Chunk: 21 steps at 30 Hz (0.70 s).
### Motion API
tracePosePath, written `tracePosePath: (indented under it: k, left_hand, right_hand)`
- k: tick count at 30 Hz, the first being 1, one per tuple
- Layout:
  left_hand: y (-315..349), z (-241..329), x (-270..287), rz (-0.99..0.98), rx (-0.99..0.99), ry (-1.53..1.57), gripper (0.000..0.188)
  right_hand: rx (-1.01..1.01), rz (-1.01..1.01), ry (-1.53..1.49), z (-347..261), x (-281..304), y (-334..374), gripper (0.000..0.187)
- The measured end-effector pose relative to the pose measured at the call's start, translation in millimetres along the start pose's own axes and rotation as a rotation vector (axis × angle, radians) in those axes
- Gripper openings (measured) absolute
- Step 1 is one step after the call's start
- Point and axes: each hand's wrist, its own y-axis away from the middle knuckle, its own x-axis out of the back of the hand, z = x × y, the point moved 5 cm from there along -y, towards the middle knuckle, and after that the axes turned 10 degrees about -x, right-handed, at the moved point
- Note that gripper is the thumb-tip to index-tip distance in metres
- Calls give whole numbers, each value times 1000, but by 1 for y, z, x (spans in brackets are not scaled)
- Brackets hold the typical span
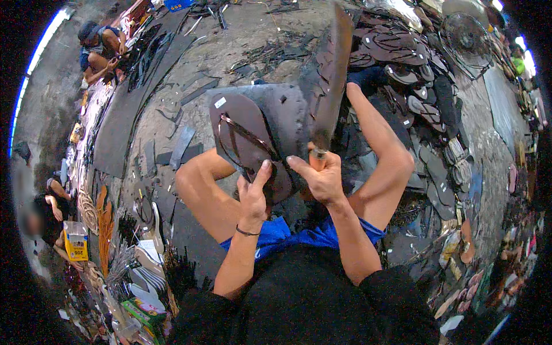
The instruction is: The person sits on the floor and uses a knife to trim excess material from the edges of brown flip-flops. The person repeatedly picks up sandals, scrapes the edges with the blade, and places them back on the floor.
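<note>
My left hand (252,198) is closed round the heel end of a dark brown flip-flop (247,109), its thumb lying on the footbed. A white sticker marks the toe end, and shiny thong straps run across the sole. In my right hand (326,179) is the wooden handle of a large knife (334,75). Its long, broad blade points up and away, slightly blurred, to the right of the flip-flop. The right thumb sticks out toward the sandal's edge. Behind the flip-flop is a worn dark block (292,98) with a nicked right edge. Fingers under the sole are hidden.
Many dark flip-flops (397,49) lie heaped at the far right, near a fan (467,34). Rubber offcuts (267,57) litter the floor. A long dark sheet (123,126) and a yellow box (76,241) are at left. Another person (100,52) squats at far left.
</note>
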Motion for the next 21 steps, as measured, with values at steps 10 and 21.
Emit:
tracePosePath:
  k: [10,21]
  left_hand:
    - [-13,-10,4,56,-11,-95,44]
    - [-13,10,5,332,199,334,38]
  right_hand:
    - [345,-174,434,-48,-5,-14,18]
    - [165,-51,692,-14,43,94,27]
